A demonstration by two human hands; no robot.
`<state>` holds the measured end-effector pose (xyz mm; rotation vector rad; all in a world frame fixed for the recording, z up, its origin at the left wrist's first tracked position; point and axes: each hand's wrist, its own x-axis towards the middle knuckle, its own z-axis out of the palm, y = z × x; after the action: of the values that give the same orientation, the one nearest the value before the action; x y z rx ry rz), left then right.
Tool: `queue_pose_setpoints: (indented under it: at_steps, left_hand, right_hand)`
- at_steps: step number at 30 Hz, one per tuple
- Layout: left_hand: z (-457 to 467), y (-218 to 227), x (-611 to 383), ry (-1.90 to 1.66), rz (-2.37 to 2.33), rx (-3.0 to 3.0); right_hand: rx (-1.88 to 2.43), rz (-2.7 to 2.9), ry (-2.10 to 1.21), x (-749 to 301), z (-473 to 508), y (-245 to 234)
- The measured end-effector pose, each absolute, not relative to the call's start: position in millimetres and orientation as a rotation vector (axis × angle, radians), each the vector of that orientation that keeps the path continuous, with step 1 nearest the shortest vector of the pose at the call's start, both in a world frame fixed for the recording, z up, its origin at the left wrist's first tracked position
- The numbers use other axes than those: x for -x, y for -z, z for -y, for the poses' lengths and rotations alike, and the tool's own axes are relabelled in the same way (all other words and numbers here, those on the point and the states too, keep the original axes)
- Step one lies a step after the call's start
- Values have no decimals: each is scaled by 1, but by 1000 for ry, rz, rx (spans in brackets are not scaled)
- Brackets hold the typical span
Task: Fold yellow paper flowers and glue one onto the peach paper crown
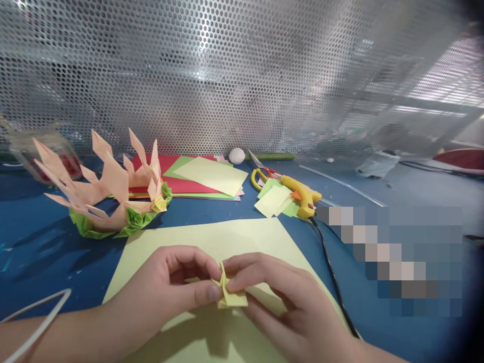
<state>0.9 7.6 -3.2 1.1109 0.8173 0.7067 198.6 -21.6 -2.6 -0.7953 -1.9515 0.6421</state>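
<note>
A small folded piece of pale yellow paper point(229, 293) is pinched between both my hands over a large pale yellow sheet point(227, 237) lying on the blue table. My left hand point(177, 287) grips its left side with thumb and curled fingers. My right hand point(280, 297) presses its right side with thumb and forefinger. Part of the folded piece is hidden under my fingers.
A peach paper lotus on green folded leaves point(113, 196) stands at the left, with a clear jar point(45, 156) behind it. Coloured paper sheets point(196, 179), scissors point(260, 169), a yellow glue gun point(300, 194) with black cord, and small paper squares point(274, 200) lie behind. A perforated metal screen point(242, 75) closes the back.
</note>
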Motion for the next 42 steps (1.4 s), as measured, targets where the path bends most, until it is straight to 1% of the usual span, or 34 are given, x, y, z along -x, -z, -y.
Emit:
queue_pose_setpoints:
  at_steps: [5, 9, 13, 19, 23, 27, 32, 37, 42]
  left_hand:
    - [-10, 2, -3, -563, -772, -1038]
    - [-10, 3, -3, -463, -707, -984]
    - [-10, 7, -3, -485, -687, -952]
    - [-9, 9, -5, -577, -778, -973]
    - [-8, 6, -7, -669, -799, -1044]
    - [-5, 0, -7, -756, -880, -1234]
    - [-2, -3, -10, -666, -942, -1392]
    - [0, 4, -15, -665, -818, -1313]
    - [2, -1, -13, -684, -880, -1272]
  right_hand:
    - [730, 1947, -485, -197, 22, 2]
    - [693, 1985, -482, -197, 23, 1]
    - [677, 2022, -443, -200, 27, 2]
    - [710, 2084, -421, -201, 32, 3]
    - [737, 2055, -389, -199, 31, 3]
    - [766, 2056, -375, -195, 29, 3]
    - [864, 2045, -403, -192, 27, 7]
    - [928, 2038, -427, -192, 27, 10]
    - [883, 2100, -428, -193, 29, 10]
